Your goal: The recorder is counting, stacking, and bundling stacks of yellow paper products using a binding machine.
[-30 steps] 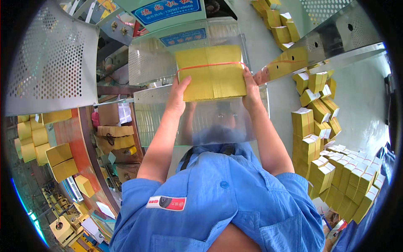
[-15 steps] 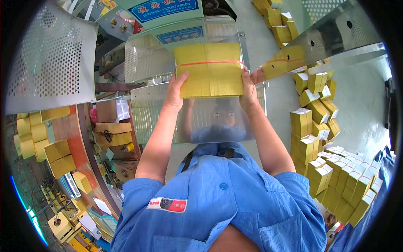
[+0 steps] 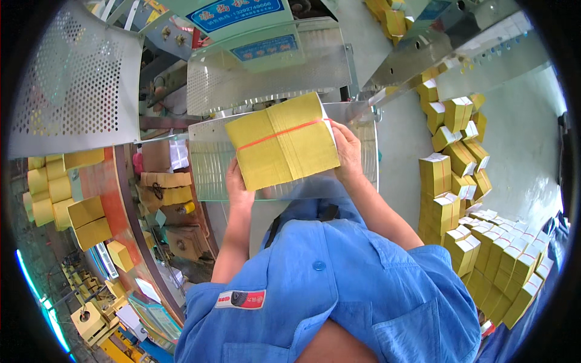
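Note:
A thick yellow paper bundle point(image 3: 284, 151), bound by a red band point(image 3: 281, 133) across its middle, is gripped between my two hands. It is tilted, its right end higher in the picture than its left. My left hand point(image 3: 239, 181) is closed on the lower left end, the fingers partly hidden by the bundle. My right hand point(image 3: 347, 151) grasps the right end, where white page edges show beside the thumb. Beneath the bundle lies a shiny metal tray point(image 3: 209, 169), with a clear guard panel point(image 3: 266, 75) beyond it.
Many banded yellow bundles point(image 3: 448, 212) stand stacked on the floor at the right. A perforated metal panel point(image 3: 78, 78) rises at the left, and a metal beam point(image 3: 417, 51) crosses the upper right. More yellow bundles point(image 3: 51, 187) sit at far left beside a red-brown tabletop point(image 3: 124, 212).
The bundle has come toward my body off the far part of the machine and turned counter-clockwise. Both hands have moved nearer with it, still holding its ends.

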